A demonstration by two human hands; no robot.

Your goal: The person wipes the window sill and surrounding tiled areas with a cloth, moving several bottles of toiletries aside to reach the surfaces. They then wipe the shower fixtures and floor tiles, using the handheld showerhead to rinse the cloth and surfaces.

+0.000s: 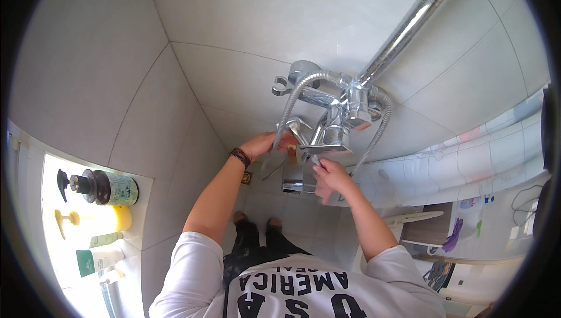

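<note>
A chrome shower mixer with a ribbed metal hose is fixed to the tiled wall ahead of me. My left hand, with a dark beaded bracelet at the wrist, reaches behind the hose at the lower left of the mixer, near a chrome fitting. Its fingertips are partly hidden, so its grip is unclear. Just below the mixer's flat plate, my right hand is closed on a small greyish thing too unclear to name. A chrome shelf or holder sits lower down between the hands.
Pump bottles and a green-and-white tube stand on the window ledge at left. A thick chrome pipe rises to the upper right. A curved transparent panel runs along the right. A floor drain lies near the corner.
</note>
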